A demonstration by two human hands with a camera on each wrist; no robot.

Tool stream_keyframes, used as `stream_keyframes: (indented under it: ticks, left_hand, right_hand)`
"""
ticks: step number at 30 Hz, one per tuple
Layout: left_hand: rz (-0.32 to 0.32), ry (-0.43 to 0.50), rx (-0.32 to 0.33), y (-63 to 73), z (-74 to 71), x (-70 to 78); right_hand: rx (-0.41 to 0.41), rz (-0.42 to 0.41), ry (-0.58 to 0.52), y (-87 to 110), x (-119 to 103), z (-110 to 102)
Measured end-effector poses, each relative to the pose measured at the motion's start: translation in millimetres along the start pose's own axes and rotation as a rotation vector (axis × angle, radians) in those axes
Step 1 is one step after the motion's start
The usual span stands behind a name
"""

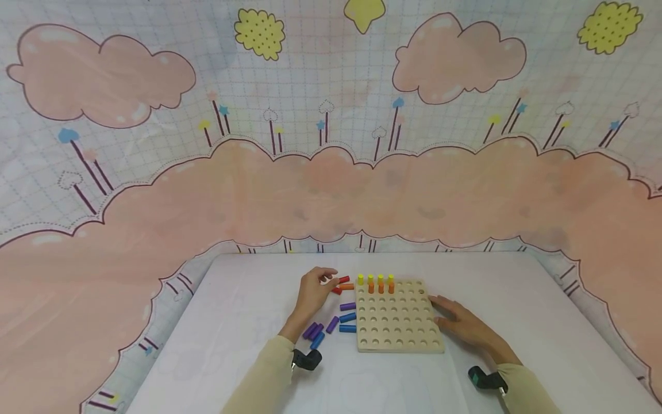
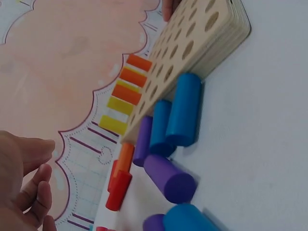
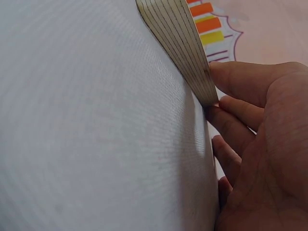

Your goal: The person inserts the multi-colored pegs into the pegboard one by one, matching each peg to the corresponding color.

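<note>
A wooden pegboard (image 1: 400, 349) lies on the white table. Yellow pegs (image 1: 370, 278) stand in its far row, with orange pegs (image 1: 381, 289) in the row before them. My left hand (image 1: 314, 290) is held beside the loose red pegs (image 1: 343, 280) and a loose orange peg (image 1: 347, 286), left of the board. Its fingers are loosely bent, and the left wrist view shows nothing between them. My right hand (image 1: 468, 326) touches the board's right edge with thumb and fingertips, also seen from the side in the right wrist view.
Loose purple pegs (image 1: 333, 325) and blue pegs (image 1: 348, 329) lie left of the board, some right against its edge. The white tabletop (image 1: 227, 310) spreads around. Behind it hangs a printed cloth (image 1: 331, 195) with clouds.
</note>
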State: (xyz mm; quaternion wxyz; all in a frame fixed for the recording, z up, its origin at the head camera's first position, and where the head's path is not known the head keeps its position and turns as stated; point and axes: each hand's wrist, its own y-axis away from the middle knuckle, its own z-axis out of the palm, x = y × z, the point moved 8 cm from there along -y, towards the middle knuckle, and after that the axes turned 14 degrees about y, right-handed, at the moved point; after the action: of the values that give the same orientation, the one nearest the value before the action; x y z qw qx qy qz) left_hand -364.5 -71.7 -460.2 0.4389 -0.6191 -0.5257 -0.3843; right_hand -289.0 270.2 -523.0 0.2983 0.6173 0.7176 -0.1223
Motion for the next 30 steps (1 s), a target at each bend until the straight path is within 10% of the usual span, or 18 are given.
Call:
stream_keyframes:
  ticks: [10, 30]
  left_hand:
    - [-0.124, -0.137, -0.015, -14.6, 9.9, -29.7]
    - [-0.117, -0.279, 0.017, -20.7, 23.4, -38.1]
  right_hand:
    - [0.003, -0.013, -0.021, -0.7, 2, -1]
    - [0.014, -0.031, -0.008, 2.3, -5, -3]
